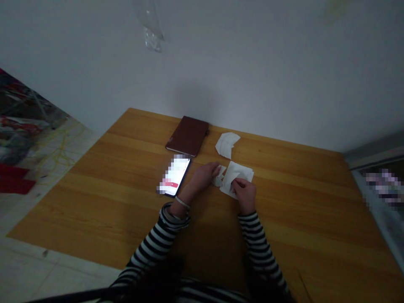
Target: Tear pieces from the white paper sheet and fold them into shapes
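My left hand [203, 176] is closed at the fingertips on a small white paper piece [217, 180] with an uneven outline. Just to its right lies a stack of white paper sheets [232, 169], roughly square and slightly fanned. My right hand [245, 194] pinches a lifted part of the top sheet near the stack's lower side. Behind both hands, a fanned pile of white paper pieces [225, 144] with angled edges rests on the table. My fingers hide part of the paper in each hand.
On the wooden table [303, 198], a dark red notebook [188, 135] lies near the wall. A phone [176, 173] with a lit screen sits left of my left hand. The white wall [252, 75] bounds the table's far edge, with clear plastic [152, 38] hanging on it.
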Motion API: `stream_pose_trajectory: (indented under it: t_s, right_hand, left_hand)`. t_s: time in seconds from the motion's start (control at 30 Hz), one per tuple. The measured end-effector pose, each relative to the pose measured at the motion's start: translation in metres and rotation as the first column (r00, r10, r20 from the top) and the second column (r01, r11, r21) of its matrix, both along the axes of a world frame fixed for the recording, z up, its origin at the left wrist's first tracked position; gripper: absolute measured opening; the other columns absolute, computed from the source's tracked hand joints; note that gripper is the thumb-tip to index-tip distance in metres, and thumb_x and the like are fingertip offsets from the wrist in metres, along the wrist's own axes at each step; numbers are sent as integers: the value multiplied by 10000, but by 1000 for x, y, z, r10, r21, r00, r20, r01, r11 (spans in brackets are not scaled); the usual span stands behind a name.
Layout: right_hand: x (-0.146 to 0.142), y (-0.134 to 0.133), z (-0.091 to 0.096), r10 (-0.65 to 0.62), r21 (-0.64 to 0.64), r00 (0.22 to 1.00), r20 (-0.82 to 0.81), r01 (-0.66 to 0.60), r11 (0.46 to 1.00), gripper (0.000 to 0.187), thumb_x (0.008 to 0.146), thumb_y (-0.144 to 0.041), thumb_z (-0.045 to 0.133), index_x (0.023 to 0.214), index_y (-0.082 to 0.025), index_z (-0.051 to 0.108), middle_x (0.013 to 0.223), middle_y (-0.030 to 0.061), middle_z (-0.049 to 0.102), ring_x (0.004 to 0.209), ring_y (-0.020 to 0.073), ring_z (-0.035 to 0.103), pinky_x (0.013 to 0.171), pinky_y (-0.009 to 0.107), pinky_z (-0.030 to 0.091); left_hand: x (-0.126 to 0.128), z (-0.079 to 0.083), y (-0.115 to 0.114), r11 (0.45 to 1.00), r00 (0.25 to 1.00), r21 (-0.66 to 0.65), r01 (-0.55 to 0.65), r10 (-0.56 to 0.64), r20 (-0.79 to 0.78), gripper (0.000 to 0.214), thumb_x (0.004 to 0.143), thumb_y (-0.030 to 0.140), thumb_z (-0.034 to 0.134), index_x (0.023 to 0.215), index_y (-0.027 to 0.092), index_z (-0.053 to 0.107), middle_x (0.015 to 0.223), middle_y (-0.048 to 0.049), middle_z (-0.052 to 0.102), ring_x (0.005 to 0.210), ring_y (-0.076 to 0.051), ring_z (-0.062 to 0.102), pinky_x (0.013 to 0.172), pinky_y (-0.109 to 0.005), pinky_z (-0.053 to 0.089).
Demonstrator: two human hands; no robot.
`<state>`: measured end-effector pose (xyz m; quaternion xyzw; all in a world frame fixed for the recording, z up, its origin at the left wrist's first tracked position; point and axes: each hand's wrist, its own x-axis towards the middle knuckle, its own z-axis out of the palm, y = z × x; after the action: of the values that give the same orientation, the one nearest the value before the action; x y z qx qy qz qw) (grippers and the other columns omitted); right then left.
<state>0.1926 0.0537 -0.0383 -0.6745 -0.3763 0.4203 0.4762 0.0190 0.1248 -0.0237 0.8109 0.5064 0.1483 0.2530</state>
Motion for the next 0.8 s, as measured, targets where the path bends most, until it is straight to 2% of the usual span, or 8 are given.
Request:
stream_pose_trajectory:
  t_s: [0.1, 0.23, 0.4, 0.5, 0.7, 0.8]
  right_hand:
    - [-7, 6, 1, 67, -10, 998, 9, -67, 998, 208, 695, -321, 649, 669, -138, 744, 454, -23, 574, 425, 113, 493, 438, 211, 358]
    - [-15, 11, 2, 92, -27, 996, 15, -91, 995, 254, 708, -326, 634, 791, -131, 774, 483, -12, 621, 400, 116, 495, 428, 220, 371]
    - [-29, 13, 2, 143, -9, 989, -36, -143, 990, 176, 685, -265, 603, 612, -145, 711, 463, -18, 601, 423, 110, 511, 441, 211, 374]
    - [-40, 14, 4, 134, -3, 988, -82, -134, 991, 165, 681, -255, 593, 600, -142, 682, 475, -17, 602, 436, 108, 518, 446, 208, 380]
    - [-44, 14, 22, 159, -3, 980, -121, -161, 987, 148, 694, -250, 617, 631, -134, 684, 482, -7, 615, 392, 89, 454, 390, 200, 322]
    - [-36, 12, 33, 230, 26, 966, -119, -228, 973, 179, 725, -289, 646, 704, -128, 723, 513, 1, 635, 423, 103, 498, 425, 211, 374]
  left_hand:
    - [0, -3, -1, 1000, 1000, -10, 8, -8, 18, 332, 1001, 391, 359, 1027, 185, 619, 1012, -85, 710, 881, -222, 656, 749, -293, 455]
    - [0, -6, -3, 1000, 998, -21, -7, 8, 55, 330, 1003, 394, 351, 1030, 187, 607, 994, -81, 704, 860, -219, 647, 742, -298, 445]
    - [2, -10, -5, 998, 992, -52, -45, 51, 118, 293, 996, 352, 366, 927, 181, 593, 855, -64, 680, 749, -197, 618, 678, -285, 421]
    - [1, -10, -7, 995, 981, -67, -70, 81, 177, 296, 995, 350, 354, 880, 188, 573, 808, -52, 652, 715, -188, 595, 660, -283, 410]
    - [0, -5, -10, 985, 932, -119, -122, 155, 326, 283, 982, 363, 373, 840, 198, 554, 778, -43, 617, 698, -183, 568, 663, -292, 409]
    - [2, -2, -10, 972, 880, -172, -159, 219, 422, 326, 990, 393, 340, 837, 191, 545, 776, -37, 611, 688, -169, 559, 641, -282, 421]
